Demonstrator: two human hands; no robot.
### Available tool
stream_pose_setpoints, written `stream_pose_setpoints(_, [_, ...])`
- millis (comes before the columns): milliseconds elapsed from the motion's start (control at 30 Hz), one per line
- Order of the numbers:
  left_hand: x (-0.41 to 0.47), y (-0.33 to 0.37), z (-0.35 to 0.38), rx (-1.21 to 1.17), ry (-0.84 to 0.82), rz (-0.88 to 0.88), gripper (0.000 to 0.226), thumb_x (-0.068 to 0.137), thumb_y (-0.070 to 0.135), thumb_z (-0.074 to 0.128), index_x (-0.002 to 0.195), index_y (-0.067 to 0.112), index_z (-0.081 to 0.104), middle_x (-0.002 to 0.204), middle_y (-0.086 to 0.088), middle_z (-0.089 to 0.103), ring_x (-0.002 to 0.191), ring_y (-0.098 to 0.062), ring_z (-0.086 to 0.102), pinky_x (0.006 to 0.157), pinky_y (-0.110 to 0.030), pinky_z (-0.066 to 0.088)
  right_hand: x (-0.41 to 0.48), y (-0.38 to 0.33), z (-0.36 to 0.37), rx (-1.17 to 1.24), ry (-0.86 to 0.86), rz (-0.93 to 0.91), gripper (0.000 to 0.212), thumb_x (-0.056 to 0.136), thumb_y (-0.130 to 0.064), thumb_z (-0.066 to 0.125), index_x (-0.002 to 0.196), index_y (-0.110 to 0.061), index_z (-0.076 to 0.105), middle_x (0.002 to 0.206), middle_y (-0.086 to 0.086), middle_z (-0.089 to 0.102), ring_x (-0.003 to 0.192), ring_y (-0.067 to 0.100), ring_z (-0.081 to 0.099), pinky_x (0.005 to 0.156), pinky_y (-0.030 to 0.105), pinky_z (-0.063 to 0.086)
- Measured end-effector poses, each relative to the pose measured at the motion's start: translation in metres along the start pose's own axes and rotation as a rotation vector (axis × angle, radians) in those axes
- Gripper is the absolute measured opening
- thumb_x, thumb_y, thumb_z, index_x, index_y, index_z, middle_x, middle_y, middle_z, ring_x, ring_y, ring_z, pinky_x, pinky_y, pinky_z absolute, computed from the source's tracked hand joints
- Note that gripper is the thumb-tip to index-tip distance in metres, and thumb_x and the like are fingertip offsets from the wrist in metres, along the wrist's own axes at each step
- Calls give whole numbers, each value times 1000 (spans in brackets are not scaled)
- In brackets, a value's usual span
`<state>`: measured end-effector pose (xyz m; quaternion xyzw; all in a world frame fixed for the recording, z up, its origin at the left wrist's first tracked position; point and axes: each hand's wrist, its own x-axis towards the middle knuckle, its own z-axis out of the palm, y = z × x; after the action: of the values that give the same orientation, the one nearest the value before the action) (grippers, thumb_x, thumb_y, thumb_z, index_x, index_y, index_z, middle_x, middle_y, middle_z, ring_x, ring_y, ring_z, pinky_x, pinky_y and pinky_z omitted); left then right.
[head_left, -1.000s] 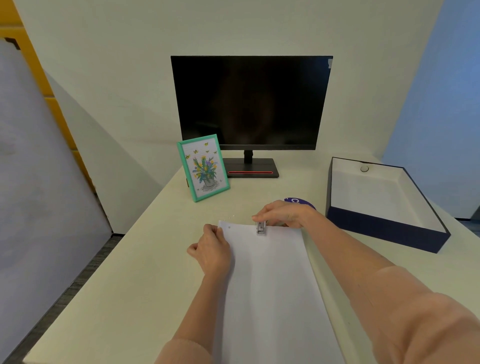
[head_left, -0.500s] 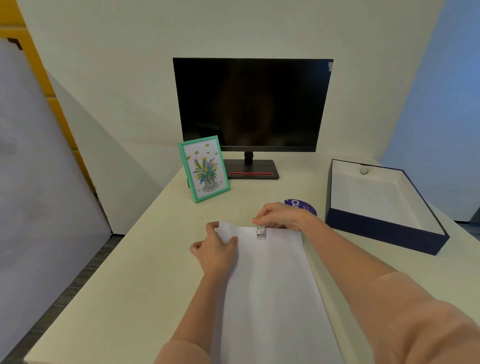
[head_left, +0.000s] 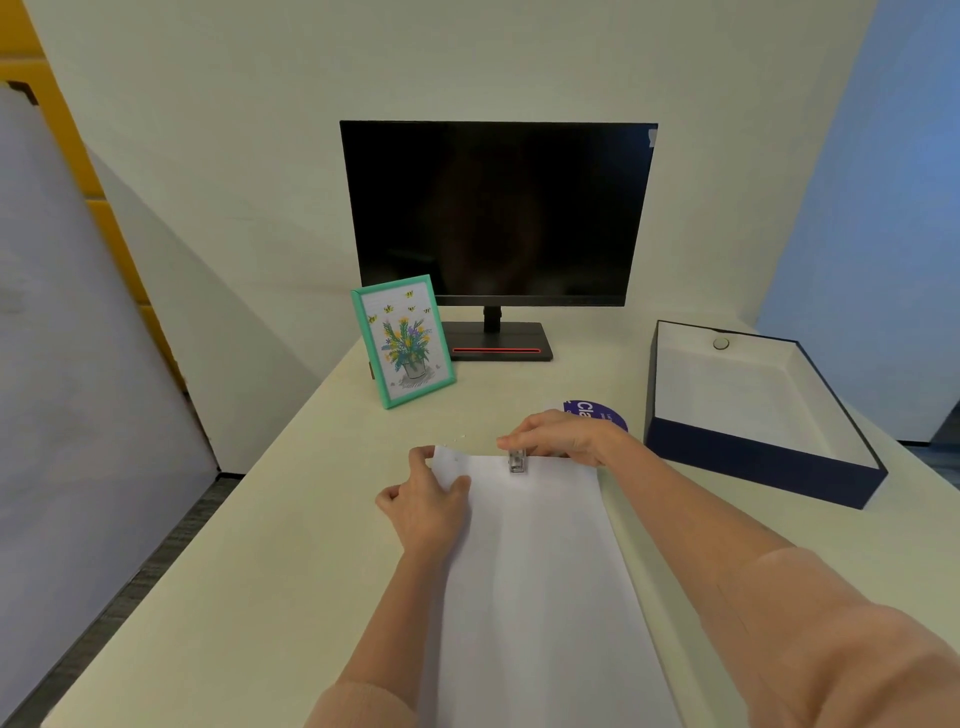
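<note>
A stack of white paper (head_left: 540, 571) lies lengthwise on the pale desk (head_left: 249, 571) in front of me. A small metal clip (head_left: 516, 461) sits on the paper's far edge, near its middle. My right hand (head_left: 561, 436) reaches over that edge and pinches the clip with its fingertips. My left hand (head_left: 426, 499) holds the paper's far left corner, thumb on top of the sheet and fingers curled at its edge.
A dark monitor (head_left: 498, 213) stands at the back, with a green-framed flower picture (head_left: 402, 340) leaning beside it. An open dark blue box (head_left: 753, 457) with a white inside sits at the right. A purple round sticker (head_left: 597, 413) lies behind my right hand.
My left hand has shifted onto the paper's far left corner, its thumb now lying on the sheet. My right hand stays at the clip.
</note>
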<state>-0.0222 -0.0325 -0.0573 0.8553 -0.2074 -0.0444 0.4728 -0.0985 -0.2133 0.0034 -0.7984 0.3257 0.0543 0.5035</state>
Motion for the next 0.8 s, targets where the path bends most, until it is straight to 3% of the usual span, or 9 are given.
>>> stream_pose_setpoints(100, [1, -1, 1, 15, 17, 10, 37, 83, 31, 56, 118, 22, 44, 61, 8, 55, 93, -26, 51, 82, -26, 17, 0, 3, -2, -1, -8, -14, 52, 79, -31, 76, 126, -18, 57, 129, 5, 56, 115, 15, 52, 84, 21, 44])
stream_pose_setpoints(267, [1, -1, 1, 21, 17, 26, 37, 85, 30, 56, 118, 21, 44, 62, 10, 53, 89, -23, 45, 82, -27, 18, -3, 15, -10, 8, 52, 15, 63, 76, -50, 72, 126, -15, 56, 125, 5, 58, 118, 21, 53, 104, 37, 45])
stream_pose_setpoints(400, [1, -2, 2, 24, 19, 19, 38, 85, 31, 55, 120, 21, 44, 62, 7, 55, 92, -25, 44, 83, -27, 19, -9, 25, -20, 17, 69, 17, 60, 78, -44, 73, 126, -14, 56, 129, 4, 56, 121, 19, 50, 104, 33, 42])
stream_pose_setpoints(533, [2, -2, 2, 47, 22, 26, 39, 86, 31, 55, 122, 21, 44, 62, 7, 54, 90, -23, 39, 87, -28, 22, -16, 32, -28, 55, 85, 38, 52, 81, -39, 72, 123, -13, 58, 121, 4, 59, 114, 19, 54, 97, 33, 45])
stream_pose_setpoints(633, [3, -4, 4, 36, 28, 33, 38, 86, 32, 55, 121, 21, 44, 62, 6, 55, 92, -23, 42, 84, -26, 18, -19, 35, -32, 71, 83, 42, 49, 81, -39, 72, 120, -14, 60, 120, 5, 61, 113, 22, 55, 94, 36, 46])
stream_pose_setpoints(800, [5, -7, 6, 43, 34, 40, 37, 84, 32, 56, 118, 22, 44, 60, 10, 53, 100, -29, 53, 72, -25, 10, -21, 39, -33, 106, 67, 43, 41, 80, -37, 74, 114, -17, 62, 112, 4, 64, 101, 19, 58, 78, 29, 48])
